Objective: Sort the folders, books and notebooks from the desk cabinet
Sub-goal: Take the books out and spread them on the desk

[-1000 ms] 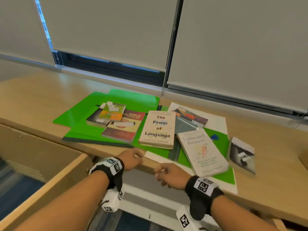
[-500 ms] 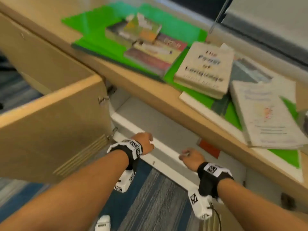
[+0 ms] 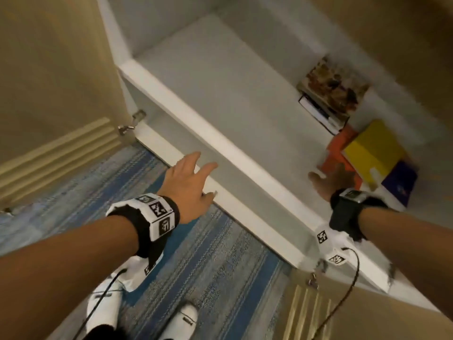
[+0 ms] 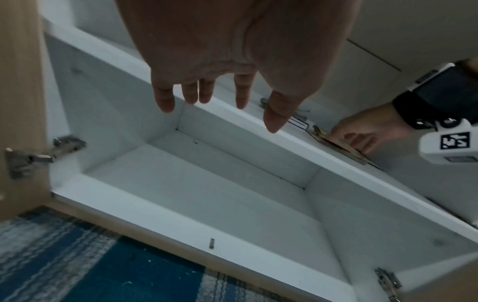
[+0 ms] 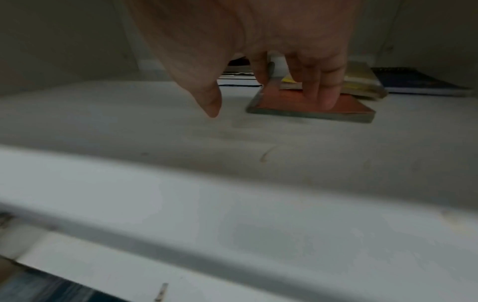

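**Mia:** What is the head view showing?

**Sam:** A white cabinet [image 3: 220, 99] is standing open over a blue striped carpet [image 3: 208, 266], with a wooden door [image 3: 49, 69] swung out on the left. On the right of its upper shelf, some books are lying flat. A picture-cover book [image 3: 335, 89] is sitting at the back. An orange book [image 3: 340, 146] is lying near the front, with a yellow book [image 3: 372, 148] on top of it and a dark blue notebook [image 3: 399, 182] just beside.

**Mia:** And the hands?

**Sam:** The left hand [image 3: 188, 182] is hanging loose by the shelf edge, holding nothing. The right hand [image 3: 335, 180] is reaching to the orange book.

**Mia:** What is the left wrist view showing?

**Sam:** The left hand's fingers [image 4: 165, 98] are spreading out straight over the bottom shelf [image 4: 196, 183]. I see nothing lying there.

**Mia:** And the right wrist view?

**Sam:** Straight fingertips [image 5: 325, 96] are pressing down on the orange book's cover. The thumb is sticking out free, so nothing is gripped yet.

**Mia:** So which step is this?

**Sam:** I think it is picking the next book to take out. Next, I guess the hand needs to slide the orange book clear of the yellow one, then curl round its edge and lift.
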Motion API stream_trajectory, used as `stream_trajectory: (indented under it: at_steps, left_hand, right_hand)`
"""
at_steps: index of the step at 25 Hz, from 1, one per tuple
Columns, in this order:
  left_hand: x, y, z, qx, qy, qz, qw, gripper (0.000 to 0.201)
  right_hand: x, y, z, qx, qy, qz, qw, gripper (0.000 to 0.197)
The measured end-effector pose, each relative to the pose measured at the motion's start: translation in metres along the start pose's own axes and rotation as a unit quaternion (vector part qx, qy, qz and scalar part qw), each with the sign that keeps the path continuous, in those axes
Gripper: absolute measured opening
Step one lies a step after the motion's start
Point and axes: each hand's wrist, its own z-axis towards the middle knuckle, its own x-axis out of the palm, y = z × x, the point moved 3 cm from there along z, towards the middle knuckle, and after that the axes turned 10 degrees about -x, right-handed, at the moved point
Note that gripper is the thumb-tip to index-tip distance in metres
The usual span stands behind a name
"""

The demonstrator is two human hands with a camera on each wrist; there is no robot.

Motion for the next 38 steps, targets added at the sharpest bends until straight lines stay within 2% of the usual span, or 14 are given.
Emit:
stream_trajectory:
  at_steps: [2,4,7,9,12,15,17,19,22,25,28,34,37,38]
  left_hand:
    - [0.017,-0.020,0.006,0.020,-0.024,0.007,0.999,0.069]
    - [0.028,-0.046,0.022,0.039,-0.044,0.012,0.998,0.071]
    - [0.039,-0.075,0.049,0.049,-0.050,0.035,0.997,0.072]
    - [0.046,-0.083,0.065,0.048,-0.049,0.061,0.996,0.072]
    - [0.057,-0.084,0.079,0.059,-0.045,0.110,0.991,0.073]
    - [0.063,-0.082,0.083,0.077,-0.063,0.095,0.991,0.070]
    - [0.062,-0.081,0.083,0.088,-0.073,0.085,0.990,0.068]
    - [0.062,-0.081,0.082,0.093,-0.082,0.076,0.989,0.067]
    - [0.063,-0.081,0.082,0.087,-0.074,0.073,0.991,0.067]
    - [0.062,-0.082,0.081,0.078,-0.067,0.081,0.991,0.068]
    - [0.062,-0.083,0.080,0.078,-0.066,0.084,0.991,0.068]
    - [0.061,-0.084,0.079,0.070,-0.057,0.085,0.992,0.069]
    - [0.063,-0.085,0.076,0.070,-0.046,0.088,0.993,0.067]
    - [0.064,-0.086,0.076,0.072,-0.046,0.086,0.993,0.066]
  right_hand:
    - [-0.011,-0.014,0.016,0.021,-0.060,0.009,0.998,0.092]
    - [-0.021,-0.020,0.035,0.039,-0.095,0.037,0.994,0.085]
    - [-0.032,-0.002,0.065,-0.024,-0.085,0.030,0.996,0.089]
    - [-0.037,0.009,0.089,-0.054,-0.114,0.093,0.988,0.092]
    - [-0.047,0.019,0.130,-0.022,-0.156,0.149,0.976,0.093]
    - [-0.057,0.022,0.173,-0.007,-0.196,0.267,0.943,0.088]
    - [-0.057,0.021,0.196,0.030,-0.138,0.302,0.943,0.073]
    - [-0.060,0.026,0.199,0.082,-0.080,0.319,0.941,0.076]
    - [-0.071,0.035,0.197,0.091,-0.051,0.366,0.925,0.056]
    - [-0.076,0.042,0.203,0.045,-0.036,0.310,0.949,0.053]
    - [-0.072,0.045,0.202,0.080,-0.037,0.282,0.955,0.061]
    - [-0.072,0.044,0.202,0.111,-0.065,0.211,0.969,0.061]
    - [-0.073,0.053,0.194,0.065,-0.110,0.222,0.967,0.059]
    - [-0.072,0.054,0.195,0.018,-0.095,0.161,0.982,0.065]
